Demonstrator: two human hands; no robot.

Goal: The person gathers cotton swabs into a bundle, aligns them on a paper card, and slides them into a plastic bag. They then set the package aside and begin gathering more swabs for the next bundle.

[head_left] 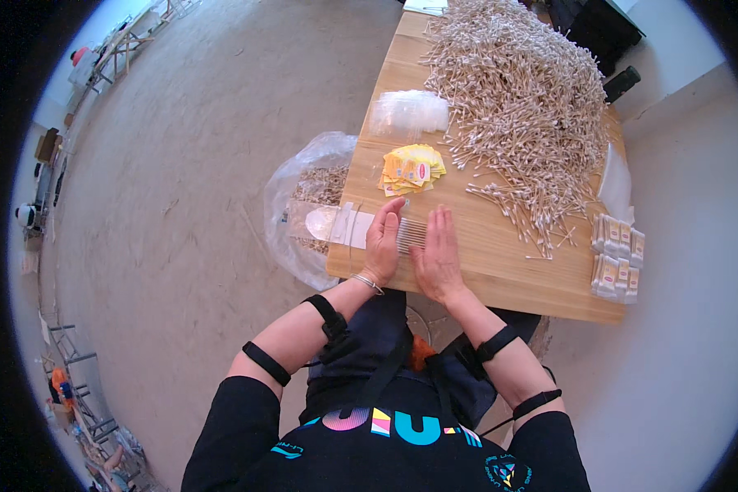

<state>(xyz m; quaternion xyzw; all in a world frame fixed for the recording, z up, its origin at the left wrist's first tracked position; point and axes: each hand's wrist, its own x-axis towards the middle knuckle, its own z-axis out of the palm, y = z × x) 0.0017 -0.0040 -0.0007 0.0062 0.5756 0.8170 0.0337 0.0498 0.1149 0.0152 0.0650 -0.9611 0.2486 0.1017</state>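
Observation:
A row of cotton swabs [412, 235] lies side by side on the wooden table, framed between my two hands. My left hand [381, 244] stands on edge against the row's left end, its fingers stretched forward and slightly bent. At the other end, my right hand [439, 256] rests with straight fingers held together and its palm side toward the swabs. Neither hand closes round them. Beside my left hand are a white card-like piece [359, 229] and a clear plastic bag [307, 220] that reaches past the table edge. Yellow printed cards [412, 170] are piled just beyond my fingers.
A large heap of loose cotton swabs [525, 98] covers the table's [476, 283] far right. Clear plastic bags [408, 113] lie stacked farther back. Filled small packs [617, 256] sit at the right edge by the wall. A plastic sack of swabs [318, 187] stands left of the table.

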